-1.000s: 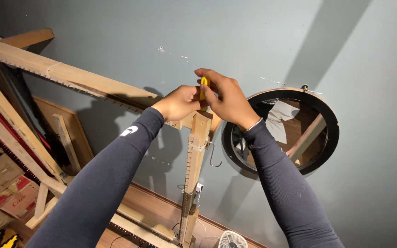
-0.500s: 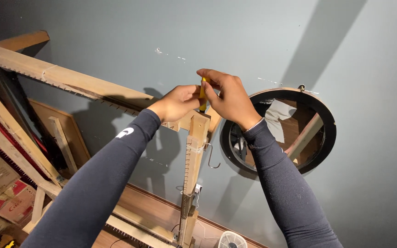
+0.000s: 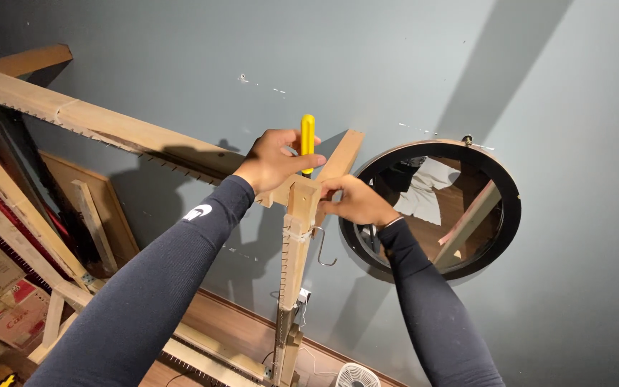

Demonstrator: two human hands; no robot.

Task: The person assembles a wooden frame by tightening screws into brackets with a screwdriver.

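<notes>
My left hand [image 3: 275,159] is closed round a yellow tool handle [image 3: 307,137] that sticks up above the top of an upright wooden post [image 3: 296,244]. My right hand [image 3: 356,202] grips the right side of the post's top end, just below where a long slanted wooden beam [image 3: 102,125] with a row of small pegs crosses it. A metal S-hook [image 3: 322,246] hangs on the post under my right hand. The tool's tip is hidden behind my fingers and the wood. Both arms wear dark long sleeves.
A round black-framed mirror [image 3: 508,215] hangs on the grey wall right of the post. More wooden frame beams [image 3: 8,215] and cardboard boxes [image 3: 1,294] stand at the left. A small white fan [image 3: 357,375] sits on the floor by the post's foot.
My right hand let go of the yellow handle and dropped to the post's top. My left hand took hold of the handle, which now stands higher above the wood.
</notes>
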